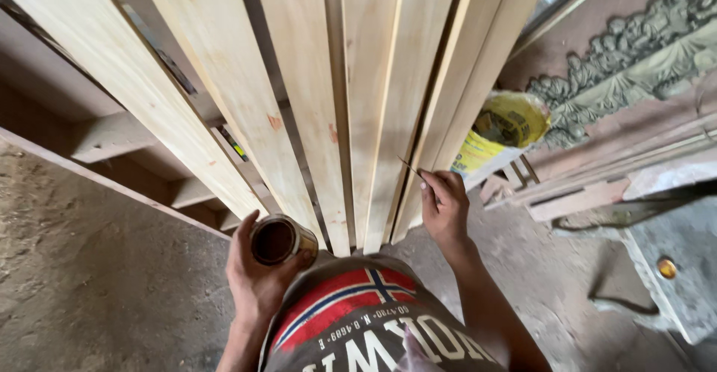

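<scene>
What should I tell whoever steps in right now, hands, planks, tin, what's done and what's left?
Left hand: grip closed around a small open tin of dark liquid, held near the body.
Right hand: pinching a thin brush, its tip at the edge of a plank near the right of the row.
Planks: pale bare boards leaning upright side by side; a yellow sack stands on the floor to the right.
Done: no dark coat shows on any plank face; they all look raw.
Left: the plank faces all look uncoated; what the brush has already covered at the edges cannot be told.
</scene>
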